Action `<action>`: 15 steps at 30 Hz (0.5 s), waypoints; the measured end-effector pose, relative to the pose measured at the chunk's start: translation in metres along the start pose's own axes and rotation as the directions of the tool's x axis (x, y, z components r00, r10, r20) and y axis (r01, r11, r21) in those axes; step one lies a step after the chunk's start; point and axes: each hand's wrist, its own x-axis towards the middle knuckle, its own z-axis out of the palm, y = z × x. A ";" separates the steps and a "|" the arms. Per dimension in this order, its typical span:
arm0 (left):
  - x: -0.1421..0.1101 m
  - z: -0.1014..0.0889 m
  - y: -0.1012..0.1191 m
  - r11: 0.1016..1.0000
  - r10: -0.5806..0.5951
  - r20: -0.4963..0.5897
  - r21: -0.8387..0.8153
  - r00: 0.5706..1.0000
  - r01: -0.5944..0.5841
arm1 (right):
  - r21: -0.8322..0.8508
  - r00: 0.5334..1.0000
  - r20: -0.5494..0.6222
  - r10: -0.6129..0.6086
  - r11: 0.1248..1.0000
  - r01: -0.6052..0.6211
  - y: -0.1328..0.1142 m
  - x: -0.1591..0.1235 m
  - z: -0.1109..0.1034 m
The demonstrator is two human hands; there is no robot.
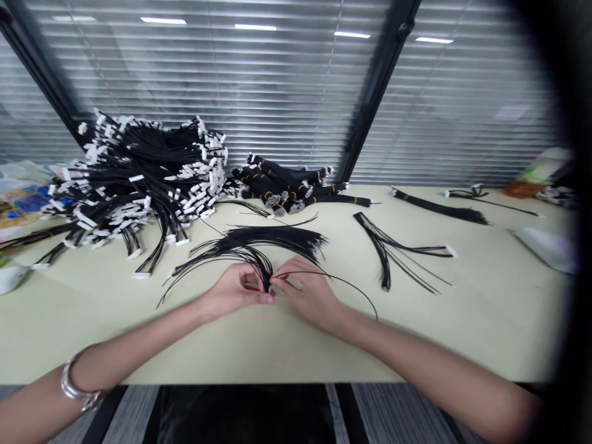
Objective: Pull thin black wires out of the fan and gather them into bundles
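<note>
Near the front middle of the table, my left hand (pixel 241 287) is closed around one end of a bundle of thin black wires (pixel 252 253). The wires fan out behind it to the left. Right beside it, my right hand (pixel 308 290) pinches a single black wire (pixel 354 287) at the bundle's gathered end. That wire's free length curves away to the right over my right forearm. The connector, if any, at the gathered end is hidden by my fingers. Just behind my hands lies a loose heap of black wires (pixel 287 237).
A large pile of black cables with white connectors (pixel 157 160) stands at the back left. Tied black wire bundles (pixel 296 182) lie at the back middle. A branched wire harness (pixel 393 243) and a long wire bundle (pixel 439 206) rest on the right of the table (pixel 185 351).
</note>
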 end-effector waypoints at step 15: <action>0.000 -0.003 0.000 1.000 -0.011 0.014 -0.005 1.000 0.011 | 0.057 0.984 0.086 0.157 0.985 -0.162 -0.002 0.000 -0.001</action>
